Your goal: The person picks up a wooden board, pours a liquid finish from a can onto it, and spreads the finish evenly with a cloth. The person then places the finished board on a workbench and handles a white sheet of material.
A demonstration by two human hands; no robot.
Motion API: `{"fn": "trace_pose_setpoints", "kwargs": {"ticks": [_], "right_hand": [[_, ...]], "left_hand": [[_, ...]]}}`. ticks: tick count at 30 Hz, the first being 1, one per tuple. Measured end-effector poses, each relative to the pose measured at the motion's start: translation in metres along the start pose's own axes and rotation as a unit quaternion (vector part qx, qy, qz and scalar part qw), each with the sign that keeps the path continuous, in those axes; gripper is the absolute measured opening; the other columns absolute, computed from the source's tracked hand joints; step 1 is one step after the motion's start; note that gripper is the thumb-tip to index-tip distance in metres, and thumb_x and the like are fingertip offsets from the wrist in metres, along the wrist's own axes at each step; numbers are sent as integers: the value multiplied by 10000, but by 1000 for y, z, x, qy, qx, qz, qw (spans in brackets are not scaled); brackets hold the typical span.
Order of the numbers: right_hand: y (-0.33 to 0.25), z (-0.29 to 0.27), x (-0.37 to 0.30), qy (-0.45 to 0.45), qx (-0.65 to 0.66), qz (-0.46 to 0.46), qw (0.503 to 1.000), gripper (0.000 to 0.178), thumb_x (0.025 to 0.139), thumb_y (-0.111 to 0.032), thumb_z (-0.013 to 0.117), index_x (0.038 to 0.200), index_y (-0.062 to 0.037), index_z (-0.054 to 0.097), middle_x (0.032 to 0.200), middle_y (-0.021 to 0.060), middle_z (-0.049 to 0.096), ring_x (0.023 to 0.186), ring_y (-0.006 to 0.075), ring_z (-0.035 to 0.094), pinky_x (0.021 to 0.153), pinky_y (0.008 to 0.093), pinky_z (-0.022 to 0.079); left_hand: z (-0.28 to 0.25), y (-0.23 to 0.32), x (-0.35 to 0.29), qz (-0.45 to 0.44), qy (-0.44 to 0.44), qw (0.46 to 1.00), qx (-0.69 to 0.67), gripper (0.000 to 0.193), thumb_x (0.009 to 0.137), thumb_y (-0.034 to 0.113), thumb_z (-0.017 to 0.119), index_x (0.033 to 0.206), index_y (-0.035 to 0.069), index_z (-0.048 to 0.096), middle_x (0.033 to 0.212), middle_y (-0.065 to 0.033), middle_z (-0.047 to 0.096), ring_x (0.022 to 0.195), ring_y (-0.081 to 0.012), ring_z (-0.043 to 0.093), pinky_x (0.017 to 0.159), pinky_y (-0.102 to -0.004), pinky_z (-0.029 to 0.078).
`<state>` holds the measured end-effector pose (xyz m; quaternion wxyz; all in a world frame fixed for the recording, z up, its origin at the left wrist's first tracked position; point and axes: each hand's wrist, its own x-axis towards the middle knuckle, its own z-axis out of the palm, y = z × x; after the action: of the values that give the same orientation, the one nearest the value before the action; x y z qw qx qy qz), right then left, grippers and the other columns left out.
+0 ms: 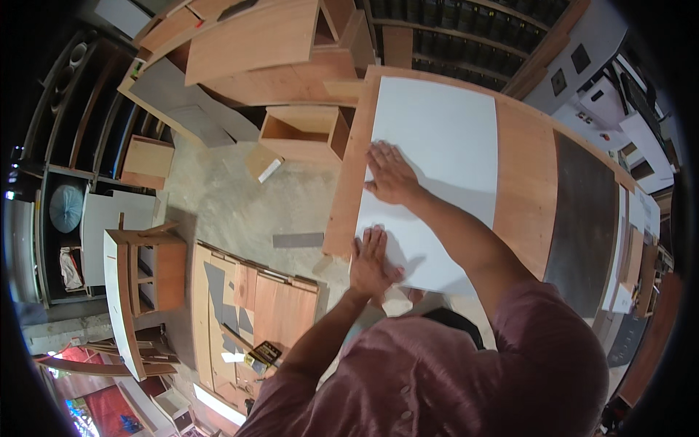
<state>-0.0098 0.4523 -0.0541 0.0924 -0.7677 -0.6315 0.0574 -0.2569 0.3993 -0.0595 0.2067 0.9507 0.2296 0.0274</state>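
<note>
A large white sheet (444, 138) lies flat on a brown wooden panel (526, 182) in front of me. My left hand (371, 262) presses palm-down, fingers spread, on the sheet's near left corner. Farther along the sheet's left edge, my right hand (392, 173) rests flat with open fingers, its forearm crossing the sheet. Neither hand holds anything.
A dark panel (582, 218) lies to the right of the wooden one. On the concrete floor at left are an open wooden box (302, 132), stacked brown boards (251, 302), a small cabinet frame (142, 273) and a grey strip (297, 239). Shelving stands at far left.
</note>
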Motion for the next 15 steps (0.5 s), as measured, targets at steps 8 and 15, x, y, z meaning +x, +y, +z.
{"fn": "trace_pose_setpoints", "kwargs": {"ticks": [8,15], "right_hand": [[-87,-4,-166,-180,73,-127,973,869,929,-475,618,1579,1,291,1664,192,247,1562,314,182,1280,468,93],[-53,28,-138,5,-40,251,967,803,1009,-458,476,1601,11,203,1689,198,149,1574,347,100,1273,499,41]], "left_hand": [[-58,-114,-32,-183,362,865,-293,263,987,-12,528,1234,-25,616,1201,-178,653,1145,-279,626,973,-357,490],[-79,-155,-18,-199,253,881,-347,195,1025,135,580,972,-32,668,729,-85,657,689,-157,638,683,-324,522]]}}
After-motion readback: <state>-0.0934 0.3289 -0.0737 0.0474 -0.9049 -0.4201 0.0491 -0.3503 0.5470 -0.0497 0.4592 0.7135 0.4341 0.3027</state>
